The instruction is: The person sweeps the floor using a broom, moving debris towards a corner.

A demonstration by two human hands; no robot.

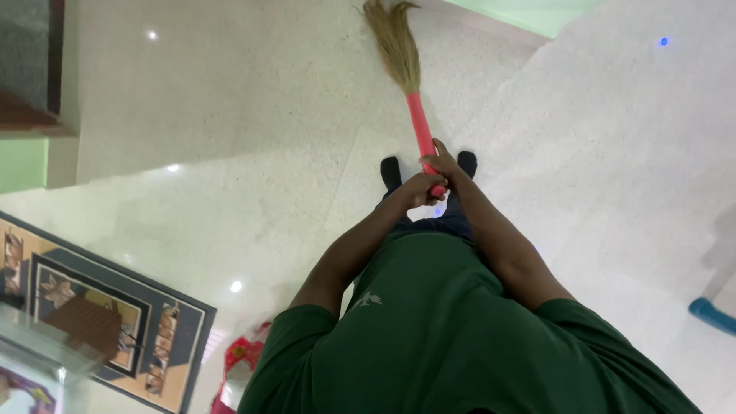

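I look straight down my green shirt at a broom with a pink handle (420,123) and a straw-coloured brush head (396,42) resting on the pale speckled floor. Both my hands grip the lower end of the handle in front of my feet. My left hand (420,189) wraps the handle from the left. My right hand (442,162) holds it just above, fingers along the stick. My two dark socks or shoes (391,172) show beside the hands.
A patterned rug (107,307) with a dark border lies at lower left. A red bag (241,360) sits beside my hip. A green wall and dark ledge (31,115) stand at upper left. A blue object (713,314) lies at the right edge.
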